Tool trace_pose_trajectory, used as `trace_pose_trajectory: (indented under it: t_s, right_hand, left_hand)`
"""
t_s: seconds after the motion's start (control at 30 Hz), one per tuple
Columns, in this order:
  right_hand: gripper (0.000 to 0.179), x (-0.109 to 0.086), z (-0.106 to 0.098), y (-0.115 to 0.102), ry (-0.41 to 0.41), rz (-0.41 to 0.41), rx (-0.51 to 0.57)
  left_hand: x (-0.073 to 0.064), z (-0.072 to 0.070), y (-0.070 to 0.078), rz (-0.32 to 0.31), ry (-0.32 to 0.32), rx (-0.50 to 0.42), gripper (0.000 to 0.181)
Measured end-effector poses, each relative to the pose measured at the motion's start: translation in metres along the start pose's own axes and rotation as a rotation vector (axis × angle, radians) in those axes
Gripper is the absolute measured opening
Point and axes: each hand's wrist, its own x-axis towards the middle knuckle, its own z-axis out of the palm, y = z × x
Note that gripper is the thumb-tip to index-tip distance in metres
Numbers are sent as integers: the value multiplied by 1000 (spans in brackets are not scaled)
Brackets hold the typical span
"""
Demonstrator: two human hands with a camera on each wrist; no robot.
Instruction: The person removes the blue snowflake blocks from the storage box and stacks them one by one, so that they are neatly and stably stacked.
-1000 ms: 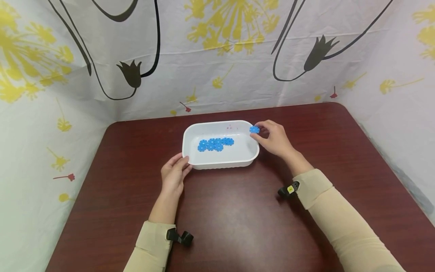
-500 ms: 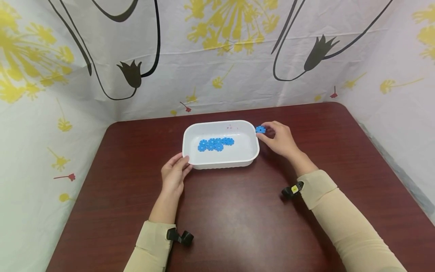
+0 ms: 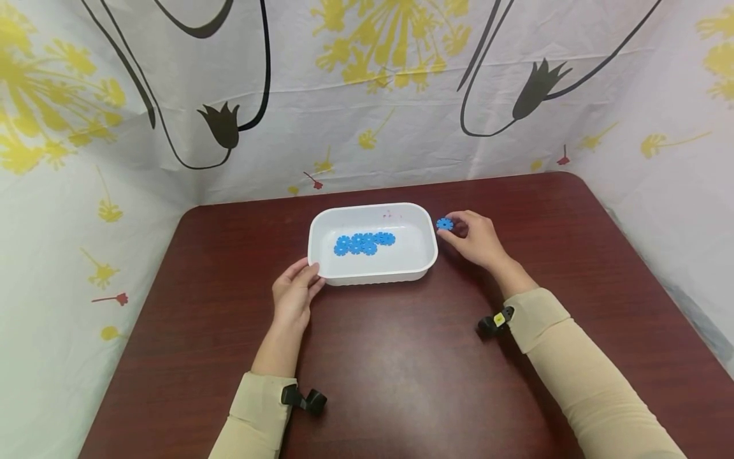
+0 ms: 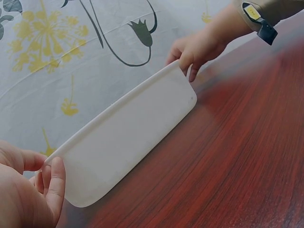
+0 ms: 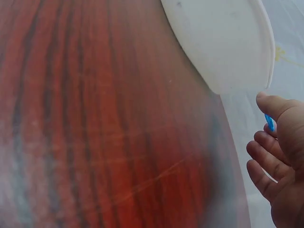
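Observation:
A white plastic tub (image 3: 413, 255) stands on the table, with several blue notched discs (image 3: 364, 243) lying in its left half. My left hand (image 3: 294, 290) grips the tub's near left corner, thumb over the rim; the left wrist view shows those fingers at the tub's end (image 4: 83, 175). My right hand (image 3: 476, 239) is just beyond the tub's right end, pinching one blue notched disc (image 3: 444, 224) between thumb and fingers. In the right wrist view only the edge of that disc (image 5: 269, 122) shows, the rest hidden by the hand.
The dark red wooden table (image 3: 378, 357) runs back to a white patterned cloth (image 3: 355, 127), which hangs behind and along both sides. Black wrist cameras (image 3: 306, 401) are strapped to both sleeves.
My right hand has carried the pinched blue disc rightward, from over the tub's right rim to just outside it. The left hand and tub have kept their place.

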Motion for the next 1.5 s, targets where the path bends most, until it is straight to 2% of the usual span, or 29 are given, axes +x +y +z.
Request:
trace_pose_trajectory:
  t_s: [0.3, 0.67, 0.97, 1.2, 1.37, 1.5]
  right_hand:
    - [38, -3, 2, 11, -58, -26, -67]
    - [38, -4, 3, 17, -160, -10, -125]
    - [41, -4, 2, 17, -201, 12, -139]
    - [41, -3, -1, 18, -188, 10, -137]
    - [37, 2, -6, 11, -104, 1, -89]
    - [37, 8, -10, 1, -50, 28, -16]
  left_hand:
    - [1, 0, 0, -8, 0, 15, 39]
    - [2, 0, 0, -9, -4, 7, 39]
    - [2, 0, 0, -13, -6, 1, 39]
    - [1, 1, 0, -11, -4, 5, 38]
    - [0, 1, 1, -17, -6, 11, 39]
    - [0, 1, 2, -19, -8, 5, 40]
